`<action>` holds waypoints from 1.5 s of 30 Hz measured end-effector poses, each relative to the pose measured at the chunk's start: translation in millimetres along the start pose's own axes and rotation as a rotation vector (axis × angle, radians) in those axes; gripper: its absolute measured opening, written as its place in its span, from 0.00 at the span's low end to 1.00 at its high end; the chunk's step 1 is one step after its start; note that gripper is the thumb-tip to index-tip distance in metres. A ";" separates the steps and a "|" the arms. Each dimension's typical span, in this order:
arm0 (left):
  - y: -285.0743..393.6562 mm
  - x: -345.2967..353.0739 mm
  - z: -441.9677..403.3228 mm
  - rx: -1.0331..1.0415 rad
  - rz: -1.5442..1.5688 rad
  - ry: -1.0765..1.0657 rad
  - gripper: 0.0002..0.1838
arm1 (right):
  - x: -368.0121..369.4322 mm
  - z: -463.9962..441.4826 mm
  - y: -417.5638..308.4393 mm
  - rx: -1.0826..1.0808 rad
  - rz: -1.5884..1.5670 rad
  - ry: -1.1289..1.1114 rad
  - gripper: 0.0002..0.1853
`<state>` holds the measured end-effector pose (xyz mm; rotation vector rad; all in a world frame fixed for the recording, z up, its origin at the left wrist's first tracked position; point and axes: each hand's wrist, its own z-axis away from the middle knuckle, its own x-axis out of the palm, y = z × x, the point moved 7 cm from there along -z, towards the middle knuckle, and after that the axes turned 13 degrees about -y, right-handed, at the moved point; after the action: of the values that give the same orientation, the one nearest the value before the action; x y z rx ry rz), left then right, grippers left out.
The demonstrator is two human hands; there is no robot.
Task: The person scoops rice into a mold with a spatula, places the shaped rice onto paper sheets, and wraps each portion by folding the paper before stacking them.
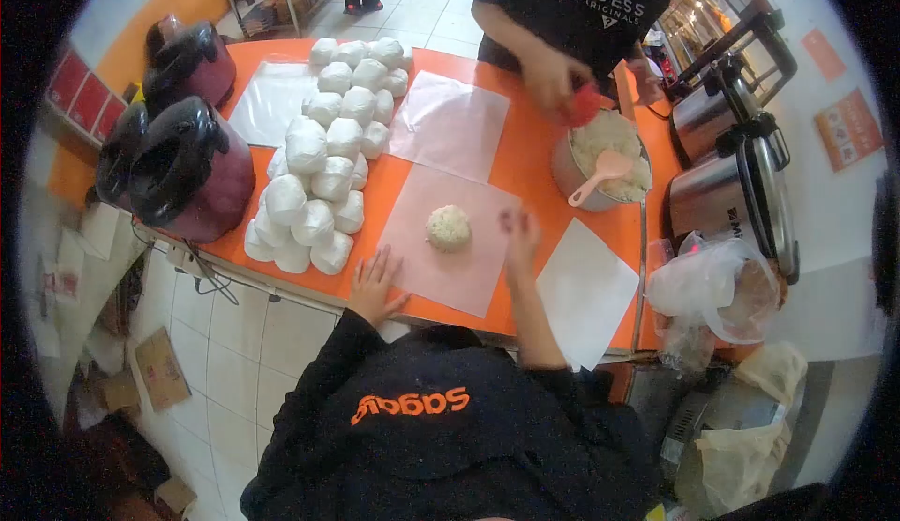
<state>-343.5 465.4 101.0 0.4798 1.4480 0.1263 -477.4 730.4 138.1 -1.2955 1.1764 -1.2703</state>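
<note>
A rounded mound of rice (448, 227) sits near the middle of a pinkish sheet of wrapping paper (422, 272) on the orange table. My left hand (375, 286) lies flat with fingers spread at the sheet's lower left edge. Just past the sheet's right edge, my right hand (522, 244) is raised beside the rice, its fingers somewhat blurred and apart, with nothing visible in them. Across the table a co-worker's hand holds a red object (581, 105) over a pot of rice (565, 169). A pale pink rice paddle (600, 177) rests on that rice.
Several white wrapped bundles (306, 146) are piled to the left. Purple rice cookers (202, 174) stand beyond them. More paper sheets (586, 286) lie around the table. Steel cookers (727, 193) and a plastic bag (698, 286) are at the right.
</note>
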 end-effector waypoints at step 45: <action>65.0 -46.6 9.4 0.516 0.152 0.446 0.16 | -29.1 59.9 72.8 0.599 0.003 -0.241 0.20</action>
<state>-327.5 504.5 169.6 1.0331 1.8863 -0.0269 -419.0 752.4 61.6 -0.9592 0.5608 -1.2899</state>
